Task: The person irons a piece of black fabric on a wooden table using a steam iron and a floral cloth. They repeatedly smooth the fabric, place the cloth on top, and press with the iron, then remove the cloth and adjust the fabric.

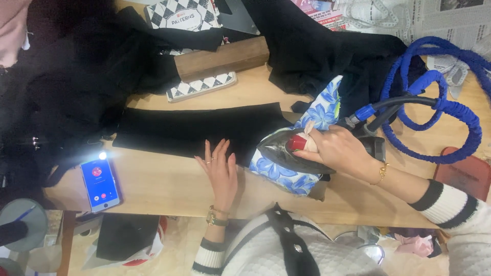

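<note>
- The counter (169, 189) in front of you is a pale, smooth wooden board with a straight front edge.
- A heap of black fabric (66, 76) covers its left end and top, soft and creased, swallowing most detail.
- A flat black strip (194, 130), long and rectangular, lies across the counter toward the iron.
- The blue hose (450, 110) coils in ribbed loops at the right, beside a smooth dark cable.
- The floral pad (286, 174), blue flowers on white cloth, sits under the iron, partly over the strip's right end.
- The iron (291, 151) is dark, glossy and pointed, its tip aimed left, resting on the pad.
- A wooden block (222, 59) lies on a chequered book.
- Your right hand (340, 148) is wrapped round the iron's handle, by a red knob.
- Your left hand (220, 171) lies flat, fingers spread, fingertips on the strip's edge, holding nothing.
- The phone (101, 185) lies at the left, its screen blue and its lamp glaring.
</note>
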